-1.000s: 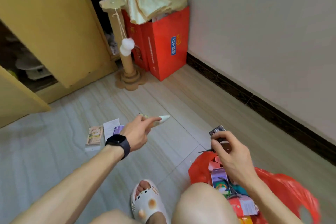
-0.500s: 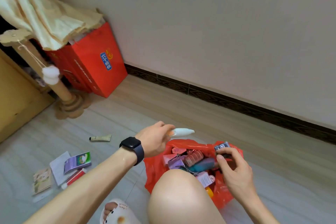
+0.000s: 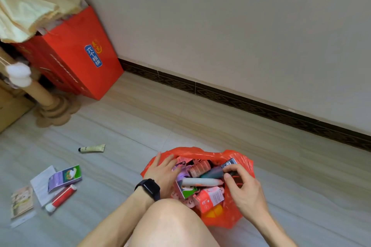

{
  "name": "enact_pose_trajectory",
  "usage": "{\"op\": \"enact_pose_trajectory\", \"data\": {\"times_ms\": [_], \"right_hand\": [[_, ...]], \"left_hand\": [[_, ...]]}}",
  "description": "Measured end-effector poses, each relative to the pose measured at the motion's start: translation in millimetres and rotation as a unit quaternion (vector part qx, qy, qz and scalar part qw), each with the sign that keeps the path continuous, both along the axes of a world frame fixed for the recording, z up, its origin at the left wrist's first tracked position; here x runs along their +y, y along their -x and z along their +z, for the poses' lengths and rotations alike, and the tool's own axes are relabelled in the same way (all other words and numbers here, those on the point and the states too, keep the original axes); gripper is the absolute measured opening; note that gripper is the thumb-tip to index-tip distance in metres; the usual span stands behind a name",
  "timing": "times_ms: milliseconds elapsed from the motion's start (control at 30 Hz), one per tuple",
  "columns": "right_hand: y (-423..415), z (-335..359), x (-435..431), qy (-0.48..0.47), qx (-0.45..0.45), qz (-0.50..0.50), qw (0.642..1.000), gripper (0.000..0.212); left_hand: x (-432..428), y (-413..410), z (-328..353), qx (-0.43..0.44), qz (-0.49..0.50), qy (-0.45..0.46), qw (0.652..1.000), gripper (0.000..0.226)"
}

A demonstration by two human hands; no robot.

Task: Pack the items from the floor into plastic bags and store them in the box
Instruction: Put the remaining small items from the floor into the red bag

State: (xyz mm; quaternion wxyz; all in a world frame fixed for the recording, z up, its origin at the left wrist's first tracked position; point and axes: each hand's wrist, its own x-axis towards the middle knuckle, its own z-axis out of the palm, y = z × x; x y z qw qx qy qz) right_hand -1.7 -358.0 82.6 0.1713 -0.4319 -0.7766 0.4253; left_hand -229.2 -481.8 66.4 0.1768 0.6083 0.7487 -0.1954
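Red bag (image 3: 200, 151) stands on the floor (image 3: 140, 126), full of items. Left hand (image 3: 163, 169), fingers straight, rests in the bag mouth beside a white tube (image 3: 200, 182). Right hand (image 3: 244, 188) pinches a dark gadget (image 3: 227, 164) over the bag. Cream tube (image 3: 92, 148) and box (image 3: 65, 176) lie on the floor, well apart from it.

Near side of the red plastic bag (image 3: 228, 220) hidden behind the knee (image 3: 170, 224). The right hand (image 3: 244, 188) covers the lower part of the small dark item (image 3: 228, 163); type indeterminate. The scratching post (image 3: 40, 92) is cut off by the picture's left edge. Print on the leaflets (image 3: 22, 200) is blurred.
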Motion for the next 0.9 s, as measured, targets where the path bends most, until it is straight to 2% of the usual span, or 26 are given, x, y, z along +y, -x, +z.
{"op": "enact_pose_trajectory", "data": {"times_ms": [167, 300, 367, 433, 533, 633, 700, 800, 900], "right_hand": [[11.5, -11.1, -2.3, -0.006, -0.066, 0.085, 0.994, 0.025], [23.6, -9.4, 10.2, -0.048, -0.075, 0.127, 0.988, 0.025], [26.5, -12.1, 20.4, -0.050, -0.155, 0.197, 0.967, 0.026], [25.8, -14.3, 27.7, -0.073, -0.218, 0.240, 0.943, 0.027], [26.3, -13.0, 26.9, -0.074, -0.199, 0.236, 0.948, 0.023], [39.3, -4.9, 12.4, -0.070, -0.194, 0.280, 0.938, 0.019], [54.9, 2.9, 0.3, -0.078, -0.173, 0.303, 0.934, 0.024], [98.9, 24.0, -25.3, -0.088, -0.131, 0.354, 0.922, 0.018], [156.3, 53.6, -48.6, -0.088, -0.070, 0.393, 0.913, 0.023]], "left_hand": [[-17.3, 17.1, 3.0, 0.046, 0.018, 0.069, 0.996, 0.063], [-17.1, 19.6, 6.1, 0.071, 0.031, 0.067, 0.995, 0.083], [-13.5, 18.0, 9.8, 0.040, 0.056, 0.056, 0.996, 0.087], [-9.9, 15.7, 16.2, -0.032, 0.118, 0.041, 0.992, 0.084], [-13.1, 20.3, 33.0, -0.100, 0.186, 0.011, 0.977, 0.073], [-35.0, 37.9, 57.1, -0.051, 0.191, 0.000, 0.980, 0.067], [-54.9, 55.6, 74.9, -0.016, 0.206, 0.002, 0.978, 0.062], [-107.0, 84.8, 104.4, 0.048, 0.218, 0.018, 0.975, 0.052], [-173.5, 109.4, 121.3, 0.079, 0.248, 0.041, 0.965, 0.046]]}}
